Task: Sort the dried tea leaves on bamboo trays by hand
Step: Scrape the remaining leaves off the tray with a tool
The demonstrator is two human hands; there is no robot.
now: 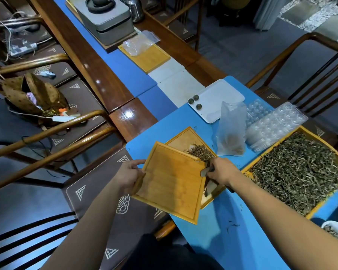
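Left hand [128,173] grips the tilted bamboo tray [172,182] by its left edge; right hand [221,172] pinches a small scraper [204,172] at its right edge. Tea leaves [202,152] heaped on lower tray [185,139], beside plastic bag [231,133]

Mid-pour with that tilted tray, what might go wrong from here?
The left hand holds the tilted tray partly past the table edge, so leaves could drop off the table. The leaf pile sits near the lower tray's rim; the right hand may push some over.
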